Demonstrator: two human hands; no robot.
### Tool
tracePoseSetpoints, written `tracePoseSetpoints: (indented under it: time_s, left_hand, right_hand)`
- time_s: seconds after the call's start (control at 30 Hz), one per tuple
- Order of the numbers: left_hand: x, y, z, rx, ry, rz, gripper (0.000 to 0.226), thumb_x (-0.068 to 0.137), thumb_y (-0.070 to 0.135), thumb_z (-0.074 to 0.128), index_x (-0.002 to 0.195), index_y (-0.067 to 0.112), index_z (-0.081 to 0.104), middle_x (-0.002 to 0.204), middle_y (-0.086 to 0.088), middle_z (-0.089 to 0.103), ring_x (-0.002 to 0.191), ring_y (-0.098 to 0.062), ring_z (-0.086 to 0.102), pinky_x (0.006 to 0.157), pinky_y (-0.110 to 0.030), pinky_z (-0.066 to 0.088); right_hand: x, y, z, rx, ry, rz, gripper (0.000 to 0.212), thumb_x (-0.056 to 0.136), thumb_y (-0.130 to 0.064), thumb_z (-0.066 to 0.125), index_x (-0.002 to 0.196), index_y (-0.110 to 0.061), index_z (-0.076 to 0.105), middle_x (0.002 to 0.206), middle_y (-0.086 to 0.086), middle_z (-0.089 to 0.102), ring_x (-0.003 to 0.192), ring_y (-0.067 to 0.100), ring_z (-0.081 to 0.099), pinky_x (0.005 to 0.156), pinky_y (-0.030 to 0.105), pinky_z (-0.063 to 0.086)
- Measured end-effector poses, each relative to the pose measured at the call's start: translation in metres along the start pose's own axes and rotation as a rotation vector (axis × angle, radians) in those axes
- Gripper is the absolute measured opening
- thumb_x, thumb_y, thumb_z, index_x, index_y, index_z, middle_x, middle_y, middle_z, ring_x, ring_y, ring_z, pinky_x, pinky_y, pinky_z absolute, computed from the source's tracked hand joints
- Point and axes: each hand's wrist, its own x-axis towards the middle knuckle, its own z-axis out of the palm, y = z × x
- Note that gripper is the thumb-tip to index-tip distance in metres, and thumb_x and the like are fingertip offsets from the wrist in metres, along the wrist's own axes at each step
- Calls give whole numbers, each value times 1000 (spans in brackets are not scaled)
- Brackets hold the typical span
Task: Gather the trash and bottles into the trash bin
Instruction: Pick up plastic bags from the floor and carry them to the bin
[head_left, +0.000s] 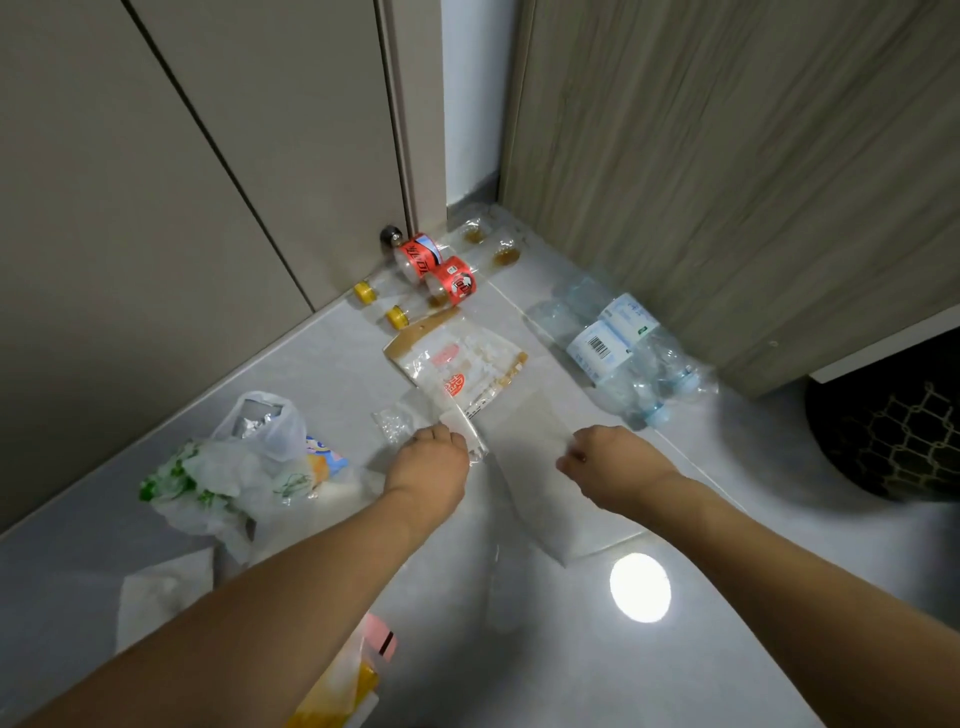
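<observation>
Head view of a pale grey glossy tiled floor (322, 364) with litter spread over it; near centre, both hands reach down to a large clear, nearly colourless plastic bag (540, 467) lying flat, its edges only faintly visible; the left hand (431, 462) has its fingers curled onto the bag's near-left edge, where a clear wrapper printed with red lettering and a brown border (457, 364) overlaps it at 12 o'clock; the right hand (608, 467) pinches the bag's right edge; at 12 o'clock, against the beige cabinet doors (182, 156), lie two clear bottles with red labels and yellow caps (436, 275), a little amber liquid left in them; at 2 o'clock, beside a wood-grain panel (727, 156), lie crushed clear water bottles with pale blue caps and white labels (623, 348); at 9 o'clock sits a crumpled white plastic bag with green print (218, 483); at 3 o'clock, the dark round rim of a black wire-mesh trash bin (893, 441) shows, well apart from the hands.
</observation>
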Motion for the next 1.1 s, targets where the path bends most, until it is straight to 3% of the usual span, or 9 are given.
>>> tracePoseSetpoints:
  time_s: [0.17, 0.3, 0.37, 0.53, 0.6, 0.67, 0.8, 0.93, 1.1]
  left_hand:
    - [0, -4, -17, 43, 9, 57, 31, 91, 6, 49, 121, 9, 57, 122, -12, 59, 111, -28, 60, 88, -34, 49]
    - [-9, -20, -62, -250, 149, -136, 25, 92, 24, 47, 112, 12, 56, 112, -11, 65, 104, -32, 63, 80, -33, 47]
    - [-13, -29, -93, -448, 241, -198, 26, 92, 26, 45, 108, 11, 58, 108, -15, 65, 102, -37, 61, 77, -34, 46]
    - [-20, -12, -168, -895, 220, -71, 19, 83, 19, 44, 79, 10, 60, 75, -8, 68, 68, -28, 68, 65, -38, 56]
    - [-26, 9, -193, -974, 192, -21, 15, 83, 15, 43, 74, 10, 54, 67, -6, 65, 49, -18, 66, 54, -33, 53]
    - [-33, 33, -217, -961, 195, 19, 14, 84, 12, 43, 73, 11, 51, 63, -4, 57, 42, -12, 62, 53, -32, 50]
    - [-40, 84, -257, -964, 192, 124, 19, 75, 13, 42, 80, -1, 53, 66, -10, 52, 58, -32, 68, 61, -49, 59]
    - [-44, 137, -296, -988, 199, 202, 19, 70, 10, 41, 79, -2, 53, 66, -11, 49, 55, -30, 65, 59, -59, 56]
    - [-49, 203, -350, -932, 316, 330, 14, 78, 5, 44, 82, -4, 54, 68, -9, 49, 61, -23, 53, 58, -42, 56]
  right_hand:
    - [-16, -8, -18, 106, -2, -31, 14, 95, -27, 50, 90, -15, 56, 91, 7, 60, 87, 28, 63, 81, 37, 54]
    - [-36, -2, -51, 176, -14, -80, 22, 93, -8, 41, 96, -19, 60, 75, -8, 49, 72, 19, 55, 71, 31, 51]
    - [-48, 6, -74, 256, -23, -51, 28, 91, -4, 36, 98, -18, 59, 77, -2, 52, 58, 18, 58, 58, 32, 54]
    - [-82, 48, -129, 396, -10, -21, 25, 93, -6, 38, 102, -14, 60, 69, 10, 61, 51, 25, 59, 49, 30, 53]
    - [-98, 69, -148, 446, 53, -32, 19, 96, -10, 44, 99, -14, 62, 64, 9, 62, 46, 22, 58, 46, 27, 50]
    - [-114, 91, -161, 563, 132, -48, 14, 97, -13, 51, 94, -13, 64, 57, 6, 61, 42, 18, 56, 42, 24, 46]
    - [-139, 133, -177, 735, 285, -24, 14, 95, -13, 57, 85, -8, 65, 53, 2, 58, 41, 15, 54, 42, 23, 44]
    - [-172, 186, -203, 750, 438, 54, 20, 90, -6, 52, 79, 1, 67, 65, 14, 63, 53, 24, 57, 49, 28, 47]
    - [-217, 251, -233, 998, 751, 101, 13, 93, -5, 50, 90, -5, 62, 67, 14, 62, 41, 19, 60, 39, 24, 48]
